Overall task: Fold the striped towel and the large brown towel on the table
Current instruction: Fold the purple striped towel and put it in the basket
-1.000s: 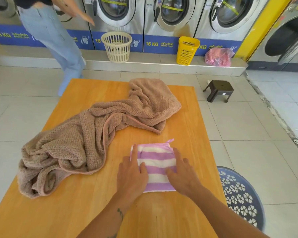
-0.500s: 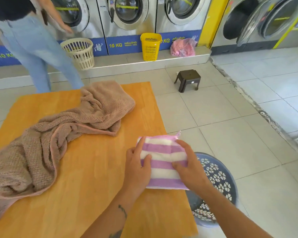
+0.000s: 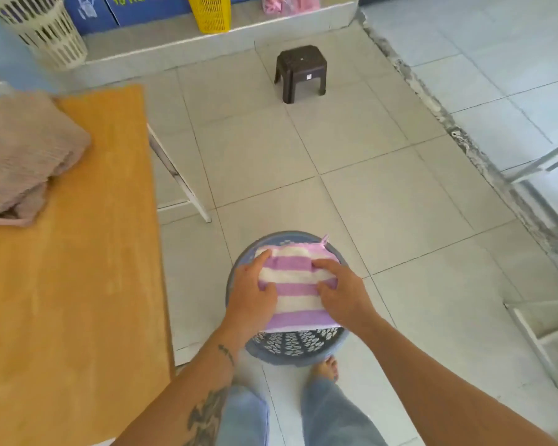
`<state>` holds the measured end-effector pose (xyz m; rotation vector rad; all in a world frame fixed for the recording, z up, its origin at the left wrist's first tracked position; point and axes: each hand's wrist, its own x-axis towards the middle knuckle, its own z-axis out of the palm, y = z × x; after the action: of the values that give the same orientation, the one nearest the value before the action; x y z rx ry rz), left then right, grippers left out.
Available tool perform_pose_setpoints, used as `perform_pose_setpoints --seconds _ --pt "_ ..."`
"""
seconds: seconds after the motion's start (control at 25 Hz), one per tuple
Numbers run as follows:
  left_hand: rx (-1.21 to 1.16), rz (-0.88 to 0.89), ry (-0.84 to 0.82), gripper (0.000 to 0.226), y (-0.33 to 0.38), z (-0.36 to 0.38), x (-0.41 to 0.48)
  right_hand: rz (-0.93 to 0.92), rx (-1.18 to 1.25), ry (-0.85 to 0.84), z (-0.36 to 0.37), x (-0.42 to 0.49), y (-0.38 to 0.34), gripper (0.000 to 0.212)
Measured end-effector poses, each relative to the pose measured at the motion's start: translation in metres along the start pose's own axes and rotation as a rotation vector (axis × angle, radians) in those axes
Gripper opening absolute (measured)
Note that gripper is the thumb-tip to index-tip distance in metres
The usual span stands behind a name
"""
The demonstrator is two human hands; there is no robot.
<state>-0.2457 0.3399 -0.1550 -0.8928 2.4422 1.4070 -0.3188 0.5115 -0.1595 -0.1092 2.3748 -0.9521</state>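
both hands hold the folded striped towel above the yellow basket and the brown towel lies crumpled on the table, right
Not the yellow basket on the ledge: the head view shows the left hand and right hand holding the folded striped towel above the blue-grey basket. The brown towel does lie crumpled on the table.

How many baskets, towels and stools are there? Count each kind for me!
Baskets: 3 (cream basket, yellow basket, blue-grey basket)
Towels: 2 (striped towel, brown towel)
Stools: 1 (dark brown stool)
Total: 6
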Motion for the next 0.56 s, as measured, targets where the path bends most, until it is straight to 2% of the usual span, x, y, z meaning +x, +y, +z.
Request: perform_pose_setpoints --seconds 0.12,0.28,0.44,0.56 --pt "0.077 -0.062 -0.019 0.063 -0.033 0.04 0.035 0.005 -0.037 -0.075 0.032 0.045 0.049 0.043" --pt "0.156 -0.195 -0.081 0.063 -0.126 0.117 0.107 0.052 -0.092 -0.169 0.112 0.126 0.142 0.043" --pt "0.256 -0.228 -0.14 0.057 -0.227 0.191 0.196 0.067 -0.184 -0.212 0.208 0.209 0.236 0.042" --pt "0.272 -0.228 -0.183 0.054 -0.285 0.227 0.237 0.027 -0.22 -0.203 0.264 0.257 0.279 0.044"
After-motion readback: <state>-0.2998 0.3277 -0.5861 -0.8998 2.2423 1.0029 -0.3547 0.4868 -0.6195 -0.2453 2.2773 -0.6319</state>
